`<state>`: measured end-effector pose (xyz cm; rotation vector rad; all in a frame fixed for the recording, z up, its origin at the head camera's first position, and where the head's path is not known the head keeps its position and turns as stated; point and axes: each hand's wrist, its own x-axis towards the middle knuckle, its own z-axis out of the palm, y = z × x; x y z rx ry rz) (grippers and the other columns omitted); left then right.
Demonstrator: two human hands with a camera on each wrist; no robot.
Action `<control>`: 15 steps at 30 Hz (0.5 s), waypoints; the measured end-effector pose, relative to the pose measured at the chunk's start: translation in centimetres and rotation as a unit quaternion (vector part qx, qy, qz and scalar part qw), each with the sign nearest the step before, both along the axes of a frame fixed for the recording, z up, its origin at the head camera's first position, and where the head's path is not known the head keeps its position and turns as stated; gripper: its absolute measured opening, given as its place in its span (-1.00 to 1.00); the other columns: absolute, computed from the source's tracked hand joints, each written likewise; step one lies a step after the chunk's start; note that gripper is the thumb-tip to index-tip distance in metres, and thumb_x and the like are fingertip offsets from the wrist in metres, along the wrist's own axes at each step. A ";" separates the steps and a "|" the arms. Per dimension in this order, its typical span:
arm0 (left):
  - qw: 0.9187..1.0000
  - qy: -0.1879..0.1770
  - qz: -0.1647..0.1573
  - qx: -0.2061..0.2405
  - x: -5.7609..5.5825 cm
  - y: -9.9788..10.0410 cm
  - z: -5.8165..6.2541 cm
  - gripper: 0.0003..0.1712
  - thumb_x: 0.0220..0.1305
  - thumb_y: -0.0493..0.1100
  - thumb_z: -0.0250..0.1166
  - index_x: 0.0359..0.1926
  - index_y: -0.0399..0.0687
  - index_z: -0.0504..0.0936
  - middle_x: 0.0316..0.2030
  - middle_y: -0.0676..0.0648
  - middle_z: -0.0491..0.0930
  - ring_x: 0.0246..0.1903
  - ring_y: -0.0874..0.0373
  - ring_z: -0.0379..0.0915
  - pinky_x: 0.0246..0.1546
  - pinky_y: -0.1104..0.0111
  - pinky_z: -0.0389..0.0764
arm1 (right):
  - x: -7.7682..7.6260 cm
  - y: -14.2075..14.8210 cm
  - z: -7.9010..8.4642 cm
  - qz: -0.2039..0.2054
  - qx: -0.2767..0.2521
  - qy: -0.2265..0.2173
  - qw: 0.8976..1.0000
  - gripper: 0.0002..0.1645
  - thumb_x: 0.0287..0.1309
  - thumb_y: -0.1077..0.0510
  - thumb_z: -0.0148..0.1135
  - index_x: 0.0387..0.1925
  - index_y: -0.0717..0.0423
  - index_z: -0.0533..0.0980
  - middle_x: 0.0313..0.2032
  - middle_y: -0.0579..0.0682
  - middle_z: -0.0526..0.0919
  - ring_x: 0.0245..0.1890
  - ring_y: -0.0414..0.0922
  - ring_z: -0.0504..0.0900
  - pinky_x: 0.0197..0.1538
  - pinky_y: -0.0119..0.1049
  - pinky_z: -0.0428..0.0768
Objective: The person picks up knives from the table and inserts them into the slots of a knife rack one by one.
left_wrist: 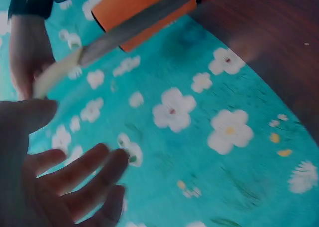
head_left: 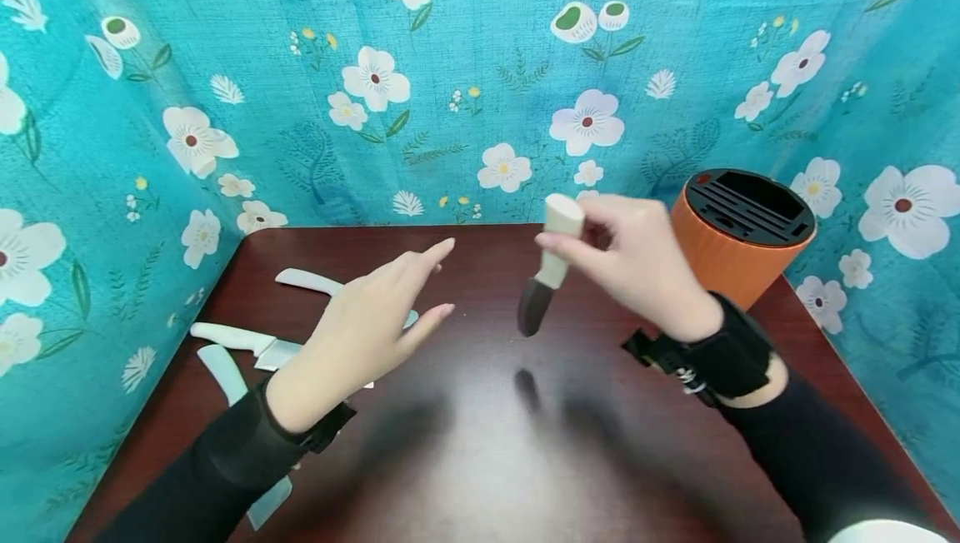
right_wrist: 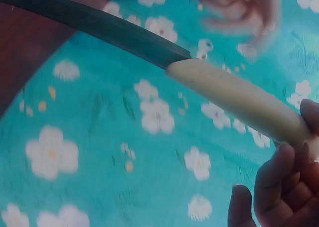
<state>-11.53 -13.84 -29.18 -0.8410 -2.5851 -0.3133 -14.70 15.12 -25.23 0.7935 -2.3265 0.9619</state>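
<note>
My right hand (head_left: pixel 637 256) pinches a knife (right_wrist: pixel 234 97) by the end of its cream handle, above the table. In the head view its dark blade (head_left: pixel 535 307) points down and toward me; the right wrist view shows the blade long and slightly curved. My left hand (head_left: pixel 367 318) hovers over the table's left part with fingers extended and thumb apart, holding nothing. Beneath and beside it lie several white-handled knives, among them one with a white handle (head_left: pixel 232 336) and one with a pale curved handle (head_left: pixel 222 372). The left hand and sleeve partly hide them.
An orange round knife block (head_left: pixel 738 235) with a black slotted top stands at the table's back right. The dark brown table (head_left: pixel 480 460) meets a blue flowered cloth (head_left: pixel 465 110) behind and at both sides. Another pale blade (head_left: pixel 270 503) lies near the left forearm.
</note>
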 end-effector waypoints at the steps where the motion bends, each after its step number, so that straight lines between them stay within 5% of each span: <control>1: 1.000 -0.009 0.015 -0.008 0.0 -0.4 -0.5 -0.17 0.28 0.07 0.41 0.47 -0.04 0.31 0.00 -0.08 0.69 -0.23 0.12 0.67 -0.48 0.34 0.59 | -0.1 0.7 0.5 -0.016 -0.003 0.009 1.000 -0.78 0.11 0.12 0.51 -0.52 0.09 0.62 -0.61 -0.06 0.53 -0.58 -0.29 0.37 -0.48 -0.43 0.26; 5: 0.996 -0.052 0.075 -0.022 0.4 -1.9 -2.9 -0.26 0.28 0.03 0.41 0.41 -0.07 0.42 -0.03 -0.11 0.71 -0.23 0.07 0.69 -0.47 0.30 0.62 | -0.9 3.5 2.9 -0.064 -0.039 0.026 0.997 -0.87 0.13 0.16 0.48 -0.39 0.18 0.73 -0.55 -0.23 0.66 -0.59 -0.38 0.39 -0.51 -0.49 0.27; 10: 0.991 -0.067 0.115 -0.029 1.5 -3.0 -6.9 -0.34 0.26 0.00 0.43 0.33 -0.09 0.51 0.01 -0.15 0.74 -0.16 0.00 0.73 -0.36 0.20 0.71 | -2.0 7.4 6.3 -0.127 -0.081 0.025 0.988 -0.80 0.19 0.08 0.44 -0.32 0.16 0.72 -0.58 -0.60 0.50 -0.62 -0.42 0.37 -0.49 -0.53 0.29; 15: 0.987 -0.075 0.140 -0.014 2.8 -3.7 -9.8 -0.37 0.24 -0.01 0.44 0.29 -0.07 0.55 -0.01 -0.16 0.75 -0.20 -0.02 0.74 -0.34 0.14 0.72 | -3.7 11.4 8.7 -0.188 -0.103 0.044 0.976 -0.71 0.29 0.00 0.36 -0.11 0.11 0.71 -0.42 -0.60 0.50 -0.51 -0.50 0.41 -0.30 -0.67 0.39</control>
